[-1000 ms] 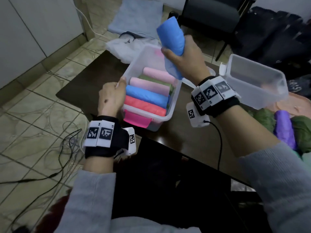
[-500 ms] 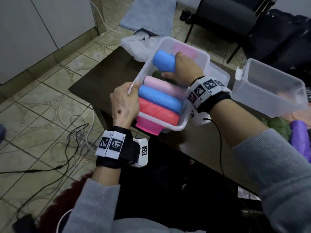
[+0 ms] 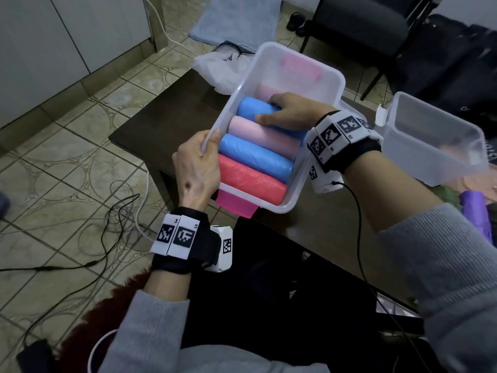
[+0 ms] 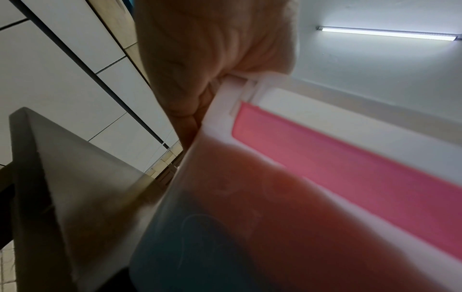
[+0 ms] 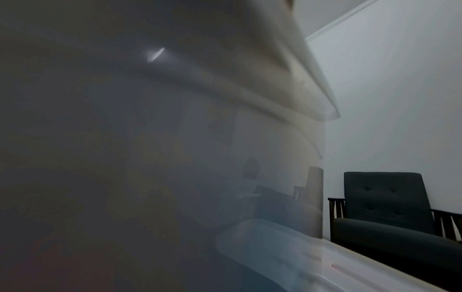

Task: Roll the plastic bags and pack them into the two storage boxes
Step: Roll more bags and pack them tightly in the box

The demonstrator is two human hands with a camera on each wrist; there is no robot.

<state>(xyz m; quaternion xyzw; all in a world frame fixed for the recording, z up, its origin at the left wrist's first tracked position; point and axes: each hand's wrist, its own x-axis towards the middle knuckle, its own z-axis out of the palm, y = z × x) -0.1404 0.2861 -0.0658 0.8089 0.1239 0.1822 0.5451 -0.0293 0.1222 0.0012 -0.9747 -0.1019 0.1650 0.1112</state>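
Left of the rolls, the left hand [image 3: 197, 168] grips the near long rim of the storage box [image 3: 317, 68] on the counter [image 3: 161, 130], fingers [image 3: 212, 135] curled over the edge. Inside lie red, blue and pink rolls, long axes running across the box. Just beyond them, under the right hand [image 3: 293, 113], sits the blue roll [image 3: 251, 110], parallel to the rest; its fingers [image 3: 265, 118] wrap it from the right end, pressing it down. Farther right stands the second box [image 3: 430, 141], nearer this hand.

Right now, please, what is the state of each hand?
Left hand: grips the rim of the clear plastic storage box.
Right hand: fingers curled on the upper blue rolled plastic bag.
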